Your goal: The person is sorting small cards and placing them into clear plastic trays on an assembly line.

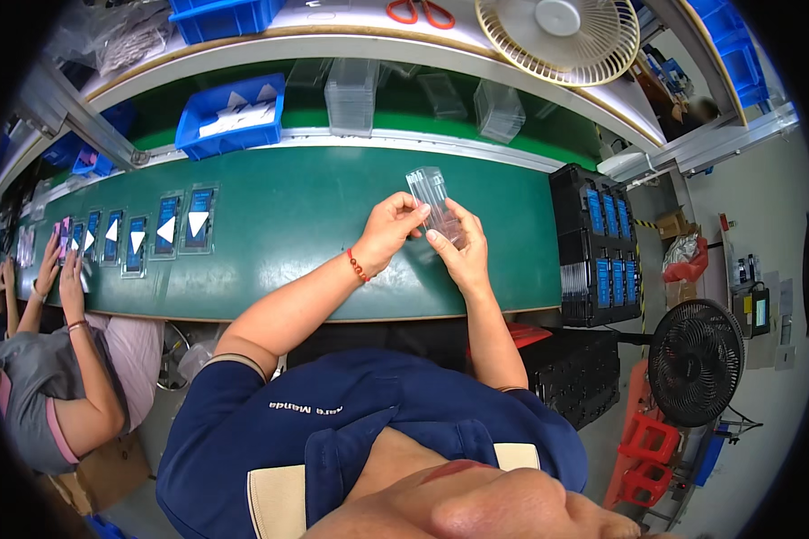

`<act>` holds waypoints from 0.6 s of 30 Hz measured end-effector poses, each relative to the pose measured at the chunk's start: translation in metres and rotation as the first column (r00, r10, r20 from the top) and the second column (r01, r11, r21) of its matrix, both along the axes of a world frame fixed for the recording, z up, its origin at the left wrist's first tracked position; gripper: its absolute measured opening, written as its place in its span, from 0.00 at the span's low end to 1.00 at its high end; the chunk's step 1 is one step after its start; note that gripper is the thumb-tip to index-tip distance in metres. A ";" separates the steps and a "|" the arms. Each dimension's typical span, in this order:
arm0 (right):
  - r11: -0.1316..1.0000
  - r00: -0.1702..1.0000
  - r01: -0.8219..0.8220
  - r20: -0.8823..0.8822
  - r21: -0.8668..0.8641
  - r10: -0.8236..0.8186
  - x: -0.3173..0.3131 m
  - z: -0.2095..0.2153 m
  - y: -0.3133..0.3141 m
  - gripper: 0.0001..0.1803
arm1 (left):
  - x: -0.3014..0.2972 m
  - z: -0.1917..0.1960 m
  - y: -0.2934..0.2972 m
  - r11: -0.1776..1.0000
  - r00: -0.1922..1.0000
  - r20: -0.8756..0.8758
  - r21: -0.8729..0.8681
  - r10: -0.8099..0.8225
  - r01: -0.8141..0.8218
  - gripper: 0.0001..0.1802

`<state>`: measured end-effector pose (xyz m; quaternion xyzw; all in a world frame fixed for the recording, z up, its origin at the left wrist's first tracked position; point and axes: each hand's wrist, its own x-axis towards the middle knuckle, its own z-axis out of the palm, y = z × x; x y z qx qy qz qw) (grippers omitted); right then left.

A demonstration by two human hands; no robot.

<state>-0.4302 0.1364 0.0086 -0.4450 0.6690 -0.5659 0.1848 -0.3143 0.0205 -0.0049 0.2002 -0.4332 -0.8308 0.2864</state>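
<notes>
Fingers, left hand [388,232]: bent, closed on the left edge of a clear plastic tray [428,186]; some tips hidden.
Fingers, right hand [463,250]: closed around the tray's lower right side, thumb in front; tips partly covered.
Tray: one, possibly several nested, cannot tell; held tilted above the green surface [315,207], lower part masked by the hands.
Red bracelet [358,266]: left wrist.
Dark blue shirt [360,382]: pale lettering, upside down in view.
Flat dark-blue packs [167,218]: in a row at left, white triangles on them, print too small to read.
Blue bin [189,139]: white pieces inside; clear tray stack [351,99] to its right.
Black trays [573,207]: at the right end, blue-faced packs within, markings illegible.
Co-worker's hand [71,289]: far left, co-worker's body cut off by the dark rim.
</notes>
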 end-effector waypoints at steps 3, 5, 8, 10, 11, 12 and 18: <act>0.995 0.997 0.072 -0.040 0.071 -0.069 0.006 -0.001 0.010 0.32 | 0.002 -0.002 0.001 0.997 0.998 0.006 -0.036 -0.068 0.068 0.07; 0.994 0.958 0.069 0.272 0.079 -0.088 0.006 -0.004 0.015 0.30 | 0.002 -0.004 0.001 0.997 0.997 0.005 -0.023 -0.079 0.079 0.07; 0.986 0.920 0.167 0.357 0.020 -0.163 -0.001 0.008 0.022 0.29 | 0.005 -0.007 -0.002 0.995 0.994 0.025 -0.005 -0.103 0.103 0.06; 0.905 0.912 0.406 -0.121 0.124 -0.392 -0.026 0.003 0.038 0.30 | 0.006 -0.008 -0.003 0.994 0.994 0.025 0.012 -0.106 0.105 0.06; 0.825 0.815 0.537 -0.359 0.174 -0.455 -0.035 0.009 0.044 0.31 | 0.006 -0.006 -0.004 0.993 0.992 0.066 -0.030 -0.109 0.111 0.07; 0.773 0.708 0.615 -0.539 0.154 -0.455 -0.049 -0.002 0.052 0.32 | 0.007 -0.006 -0.004 0.993 0.992 0.068 -0.028 -0.109 0.111 0.07; 0.912 0.737 0.404 -0.617 0.072 -0.277 -0.027 0.011 0.034 0.34 | 0.005 -0.006 0.001 0.985 0.980 0.120 -0.049 -0.158 0.165 0.08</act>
